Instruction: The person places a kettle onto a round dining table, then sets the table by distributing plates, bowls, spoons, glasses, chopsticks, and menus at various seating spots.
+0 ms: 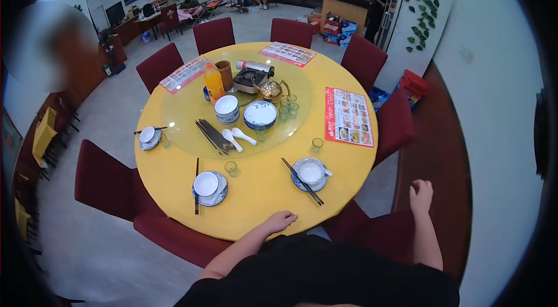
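Note:
My left hand (281,221) is over the near edge of the round yellow-covered table (256,214), fingers loosely stretched out with nothing in them. My right hand (421,195) hangs off to the right, beside a maroon chair; its fingers are slightly bent, apart and hold nothing. Nearest to my left hand is a place setting with a white bowl (310,172) on a blue-rimmed plate, a white spoon and black chopsticks (302,181) across its left side. Another setting to the left has a bowl (206,184), a plate and chopsticks (197,186). Small green glasses (231,168) stand near both settings.
A glass turntable (174,115) carries stacked bowls (226,110), plates (260,114), two white spoons (232,139), bundled chopsticks (213,136), an orange drink bottle (214,83), a portable stove (251,77) and a golden teapot (271,90). Menus (350,118) and maroon chairs (394,124) surround it.

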